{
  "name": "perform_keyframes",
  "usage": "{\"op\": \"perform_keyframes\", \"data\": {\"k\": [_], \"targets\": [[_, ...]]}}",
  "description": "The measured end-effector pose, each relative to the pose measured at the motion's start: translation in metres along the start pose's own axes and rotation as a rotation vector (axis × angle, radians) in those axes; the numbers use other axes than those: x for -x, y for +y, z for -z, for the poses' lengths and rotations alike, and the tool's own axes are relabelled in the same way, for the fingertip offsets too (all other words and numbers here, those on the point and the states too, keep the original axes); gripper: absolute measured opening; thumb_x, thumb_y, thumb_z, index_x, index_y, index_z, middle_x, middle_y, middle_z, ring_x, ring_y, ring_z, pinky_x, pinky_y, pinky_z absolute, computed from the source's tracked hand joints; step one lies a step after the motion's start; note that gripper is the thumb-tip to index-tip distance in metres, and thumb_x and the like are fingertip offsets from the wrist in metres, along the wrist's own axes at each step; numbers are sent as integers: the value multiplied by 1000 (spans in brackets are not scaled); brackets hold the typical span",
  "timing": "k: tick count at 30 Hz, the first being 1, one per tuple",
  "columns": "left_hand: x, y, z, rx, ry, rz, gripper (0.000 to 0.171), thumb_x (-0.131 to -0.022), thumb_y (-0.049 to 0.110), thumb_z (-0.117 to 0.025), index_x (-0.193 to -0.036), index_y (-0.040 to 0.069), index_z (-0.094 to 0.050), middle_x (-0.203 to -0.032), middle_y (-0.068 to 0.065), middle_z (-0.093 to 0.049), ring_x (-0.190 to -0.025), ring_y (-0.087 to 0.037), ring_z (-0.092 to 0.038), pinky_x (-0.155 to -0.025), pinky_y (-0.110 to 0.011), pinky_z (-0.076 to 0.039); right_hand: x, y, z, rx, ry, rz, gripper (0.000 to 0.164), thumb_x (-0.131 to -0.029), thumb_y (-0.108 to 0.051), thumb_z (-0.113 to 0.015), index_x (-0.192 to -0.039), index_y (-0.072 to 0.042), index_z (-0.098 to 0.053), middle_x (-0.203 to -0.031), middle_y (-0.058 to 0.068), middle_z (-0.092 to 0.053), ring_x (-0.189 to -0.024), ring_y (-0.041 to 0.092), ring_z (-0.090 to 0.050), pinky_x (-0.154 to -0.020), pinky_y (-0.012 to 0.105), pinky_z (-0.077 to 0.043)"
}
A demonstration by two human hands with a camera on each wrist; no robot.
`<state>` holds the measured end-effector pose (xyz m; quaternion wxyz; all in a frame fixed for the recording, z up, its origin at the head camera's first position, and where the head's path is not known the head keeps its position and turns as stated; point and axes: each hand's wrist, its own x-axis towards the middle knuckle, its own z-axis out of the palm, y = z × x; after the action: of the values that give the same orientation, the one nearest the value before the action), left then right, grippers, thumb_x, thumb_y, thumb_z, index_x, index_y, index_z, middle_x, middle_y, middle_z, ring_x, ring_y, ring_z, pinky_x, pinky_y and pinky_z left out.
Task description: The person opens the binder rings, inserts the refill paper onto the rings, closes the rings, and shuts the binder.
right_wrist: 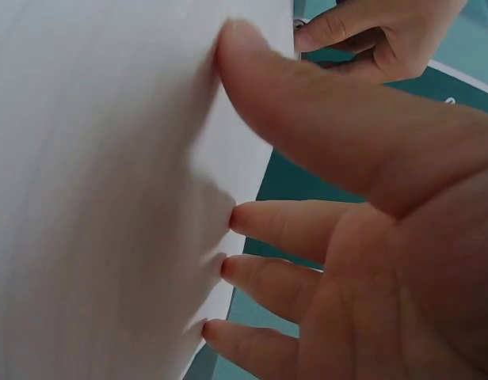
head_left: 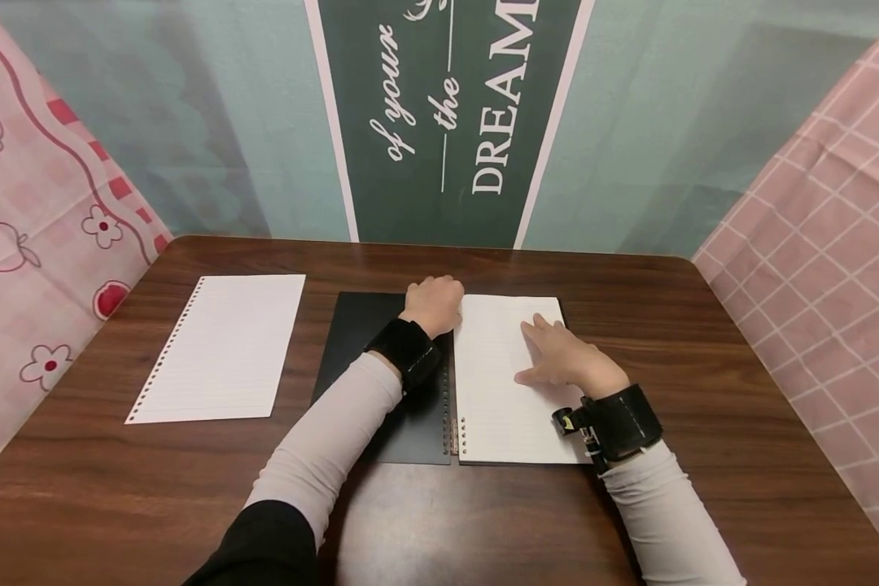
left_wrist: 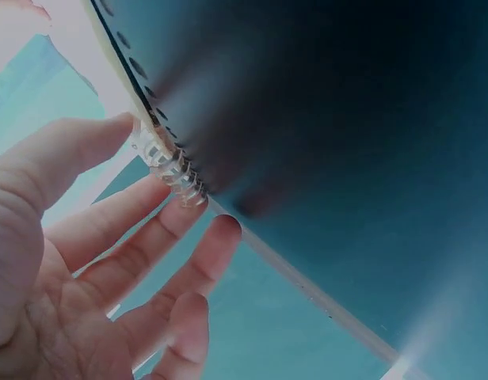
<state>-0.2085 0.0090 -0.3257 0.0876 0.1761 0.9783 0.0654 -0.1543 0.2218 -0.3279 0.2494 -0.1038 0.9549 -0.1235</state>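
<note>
An open loose-leaf notebook [head_left: 513, 431] lies on the table, its black cover [head_left: 410, 443] to the left and lined sheets to the right. At the top of its spine, my left hand [head_left: 434, 305] pinches the end of the clear binder rings [left_wrist: 177, 170] between thumb and fingers. My right hand [head_left: 564, 356] rests on the lined page [head_left: 498, 342] with fingers spread. In the right wrist view its thumb and fingertips [right_wrist: 242, 215] touch the paper. The lower rings show as a short clear piece near the bottom of the spine.
A loose punched sheet [head_left: 216, 350] of lined paper lies left of the notebook, holes along its left edge. The brown wooden table [head_left: 703, 350] ends at a green cloth backdrop [head_left: 645, 122] with lettering. Pink patterned cloths [head_left: 835, 285] hang at both sides.
</note>
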Motion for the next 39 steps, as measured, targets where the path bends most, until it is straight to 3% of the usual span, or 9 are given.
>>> {"op": "perform_keyframes", "data": {"k": [7, 11, 15, 20, 25, 34, 39], "targets": [[-3, 2, -4, -24, 11, 2, 23, -95, 18, -62, -117, 12, -68, -121, -8, -62, -109, -30, -59, -98, -51, -47, 1, -3, 0, 75, -9, -55, 97, -87, -47, -72, -158, -5, -20, -164, 26, -9, -149, 52, -7, -104, 81, -17], [-5, 3, -6, -53, -10, 4, 36, -95, 23, -63, -130, 13, -62, -133, -8, -58, -118, -32, -57, -101, -52, -45, 1, -5, -1, 99, -6, -62, 99, -86, -48, -73, -157, -3, -22, -163, 26, -12, -149, 51, -10, -105, 79, -20], [-4, 1, -5, -33, -18, -9, 48, -96, 24, -64, -141, 14, -52, -137, -9, -56, -121, -32, -57, -100, -51, -47, -2, -7, -3, 113, 7, -27, 99, -86, -47, -74, -159, -9, -20, -164, 25, -12, -148, 53, -12, -102, 81, -22], [-2, -2, -3, 36, -14, -22, 40, -93, 21, -66, -132, 13, -59, -127, -9, -60, -113, -30, -61, -94, -48, -52, -3, -9, -8, 137, 9, 71, 91, -89, -47, -70, -159, -18, -21, -165, 23, -11, -147, 56, -12, -96, 85, -24], [-3, -4, -2, 65, -31, -10, 35, -92, 21, -68, -126, 14, -63, -124, -9, -60, -108, -28, -60, -91, -46, -52, -2, -11, -10, 153, 8, 92, 87, -90, -47, -68, -159, -18, -24, -165, 24, -10, -146, 57, -13, -95, 85, -26], [-5, -2, -4, 25, -23, -5, 37, -94, 24, -66, -131, 19, -62, -129, -9, -58, -113, -30, -58, -95, -48, -51, 0, -13, -8, 180, 5, 71, 89, -88, -52, -68, -159, -23, -23, -166, 21, -11, -144, 60, -15, -96, 82, -28], [-5, 1, -4, -20, -4, -39, 30, -100, 20, -57, -129, 18, -65, -128, -8, -61, -111, -32, -62, -93, -49, -52, 0, -13, -8, 179, -1, 72, 89, -89, -52, -68, -159, -22, -22, -166, 21, -9, -145, 60, -14, -96, 83, -27]]}}
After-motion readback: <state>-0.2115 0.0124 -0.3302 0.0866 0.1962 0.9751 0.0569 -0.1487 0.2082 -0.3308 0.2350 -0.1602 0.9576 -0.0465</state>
